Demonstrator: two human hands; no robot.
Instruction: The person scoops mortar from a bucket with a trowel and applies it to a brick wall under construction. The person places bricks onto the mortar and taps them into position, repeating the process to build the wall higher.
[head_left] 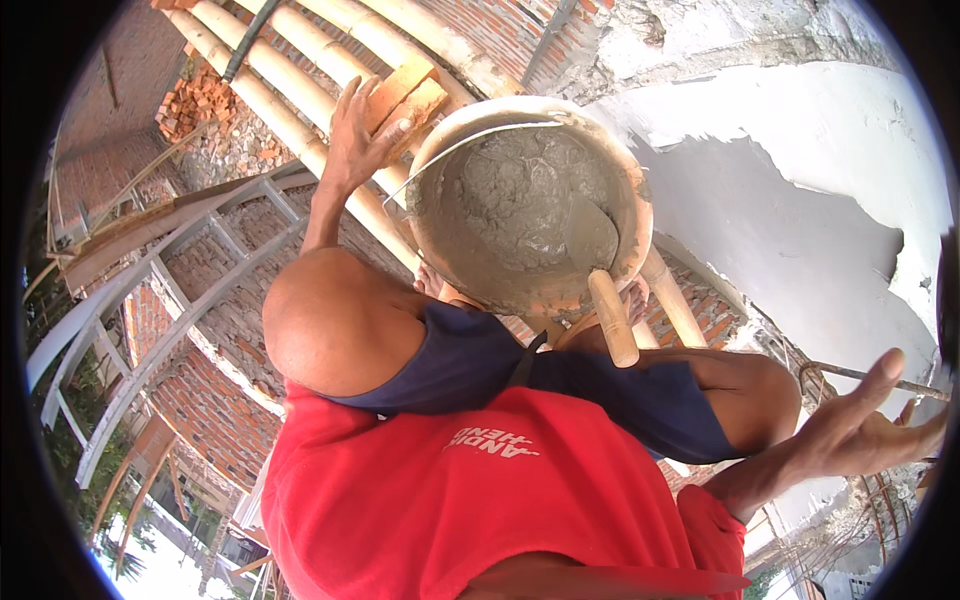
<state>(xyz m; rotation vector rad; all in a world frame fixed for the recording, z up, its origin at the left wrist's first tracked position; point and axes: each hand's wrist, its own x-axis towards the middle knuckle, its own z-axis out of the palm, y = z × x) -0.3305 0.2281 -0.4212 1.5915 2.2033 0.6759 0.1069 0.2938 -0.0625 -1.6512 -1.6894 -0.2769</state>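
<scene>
My left hand (358, 145) grips the near end of an orange brick (392, 95), fingers along one side and thumb on the other. A second brick (418, 106) lies against it, just beyond the bucket's rim. Between my knees stands a mortar-smeared bucket (432, 235) with a thin wire handle. Wet grey mortar (515, 195) fills much of it. A trowel (592, 235) leans inside at the right, blade in the mortar, its wooden handle (612, 318) sticking out over the near rim. Far to the right, my right hand (870, 435) is held out with fingers apart, holding nothing.
I squat on a platform of bamboo poles (300, 40). A metal ladder-like frame (190, 310) stands at left, near brickwork. A heap of bricks (198, 105) lies below at far left. A grey plastered surface (780, 210) fills the right, with a rebar (870, 378) jutting near my right hand.
</scene>
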